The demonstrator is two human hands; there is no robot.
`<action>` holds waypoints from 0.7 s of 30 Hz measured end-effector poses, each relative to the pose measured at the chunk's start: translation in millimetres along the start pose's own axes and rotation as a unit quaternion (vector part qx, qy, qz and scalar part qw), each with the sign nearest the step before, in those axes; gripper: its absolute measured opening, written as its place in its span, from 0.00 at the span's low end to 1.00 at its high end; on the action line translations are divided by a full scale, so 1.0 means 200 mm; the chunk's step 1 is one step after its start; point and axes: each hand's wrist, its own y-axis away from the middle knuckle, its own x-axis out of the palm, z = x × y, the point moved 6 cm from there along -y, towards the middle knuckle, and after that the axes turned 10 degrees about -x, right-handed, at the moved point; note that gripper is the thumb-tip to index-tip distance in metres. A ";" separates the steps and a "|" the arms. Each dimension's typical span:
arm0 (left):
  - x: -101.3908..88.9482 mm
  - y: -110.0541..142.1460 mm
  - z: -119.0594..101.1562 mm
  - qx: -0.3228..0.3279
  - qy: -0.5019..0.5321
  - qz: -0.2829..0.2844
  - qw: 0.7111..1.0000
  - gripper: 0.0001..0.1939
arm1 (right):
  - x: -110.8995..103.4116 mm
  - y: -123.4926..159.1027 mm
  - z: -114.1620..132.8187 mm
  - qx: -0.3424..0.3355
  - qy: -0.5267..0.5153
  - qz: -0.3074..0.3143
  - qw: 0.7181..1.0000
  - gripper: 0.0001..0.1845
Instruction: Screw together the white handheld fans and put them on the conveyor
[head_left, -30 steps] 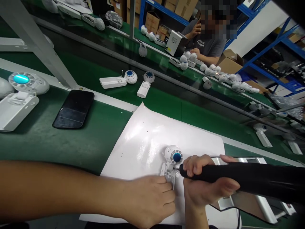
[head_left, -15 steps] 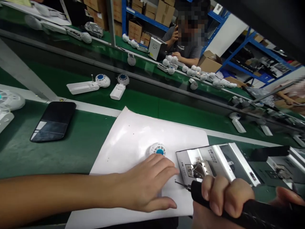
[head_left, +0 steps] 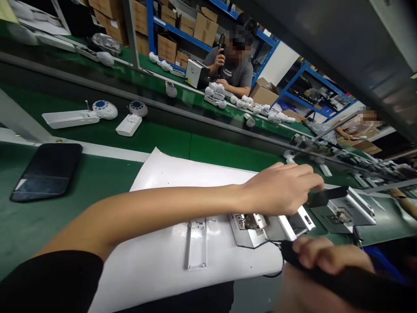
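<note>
My left hand point(head_left: 282, 187) hangs over a silver screw feeder point(head_left: 239, 234), fingers bent together and pointing right. Their tips and anything in them are hidden. At the lower right, my right hand point(head_left: 332, 256) is wrapped around a black electric screwdriver point(head_left: 289, 252), blurred, its tip close to the feeder's front edge. A long white plastic housing point(head_left: 197, 245) lies open side up on the white sheet point(head_left: 156, 265); my left forearm covers its far end.
A black phone point(head_left: 47, 171) lies at the left. Two white camera units point(head_left: 71, 117) point(head_left: 132, 121) rest behind the sheet. A second silver feeder point(head_left: 345, 213) stands at the right. Across the bench, a person point(head_left: 234, 65) sits beside several white units.
My left hand has left the white unit and moved right and up over the feeder. The housing is now partly uncovered. The view has shifted right, and the screwdriver stays in my right hand.
</note>
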 end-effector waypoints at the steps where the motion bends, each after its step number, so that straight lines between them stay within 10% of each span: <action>1: -0.03 0.09 0.01 -0.006 -0.009 -0.023 1.000 0.13 | 0.07 0.01 -0.05 0.015 0.011 -0.021 1.000 0.30; 6: -0.03 0.84 -0.02 0.044 -0.085 0.045 0.994 0.05 | 0.33 0.11 -0.18 0.037 0.055 -0.042 0.997 0.30; 10: 0.03 1.24 -0.02 -0.034 -0.100 0.118 0.987 0.09 | 0.36 0.15 -0.17 0.040 0.072 -0.052 0.995 0.30; 21: 0.07 1.31 -0.02 -0.025 -0.072 0.152 0.985 0.06 | 0.75 0.28 -0.18 0.191 -0.139 0.048 0.971 0.33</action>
